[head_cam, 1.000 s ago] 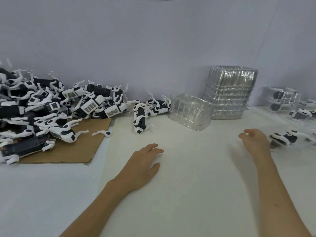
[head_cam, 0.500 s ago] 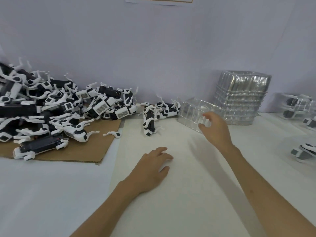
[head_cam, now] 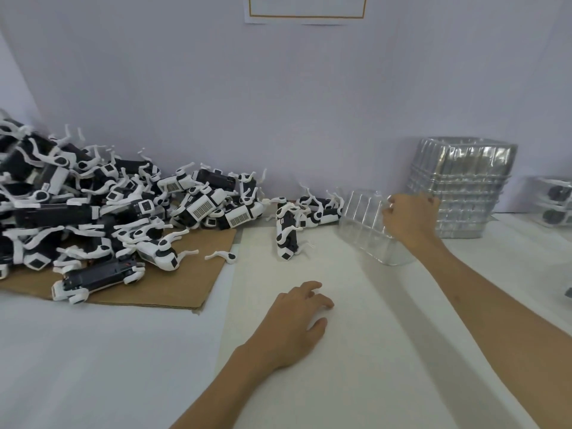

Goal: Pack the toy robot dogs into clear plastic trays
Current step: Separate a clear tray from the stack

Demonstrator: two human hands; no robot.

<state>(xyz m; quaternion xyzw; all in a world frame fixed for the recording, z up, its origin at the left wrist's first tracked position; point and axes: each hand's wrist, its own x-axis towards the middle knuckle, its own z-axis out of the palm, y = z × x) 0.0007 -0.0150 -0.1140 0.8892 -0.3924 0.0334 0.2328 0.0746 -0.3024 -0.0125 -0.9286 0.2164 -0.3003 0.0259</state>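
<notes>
A big pile of black-and-white toy robot dogs (head_cam: 93, 209) lies at the left on brown cardboard (head_cam: 173, 286). Two more dogs sit apart from it: one (head_cam: 286, 233) on the white table, another (head_cam: 322, 209) against the wall. A single clear plastic tray (head_cam: 362, 224) stands right of them. My right hand (head_cam: 408, 218) grips its far right edge, fingers curled over the rim. My left hand (head_cam: 294, 323) rests flat on the table in front, holding nothing.
A tall stack of clear trays (head_cam: 461, 187) stands behind my right hand at the wall. Packed trays with dogs (head_cam: 554, 199) sit at the far right edge. A loose white leg part (head_cam: 221, 257) lies at the cardboard's corner.
My right hand swung from the right side of the table over to the single clear tray and took hold of its edge. My left hand stayed resting on the table.
</notes>
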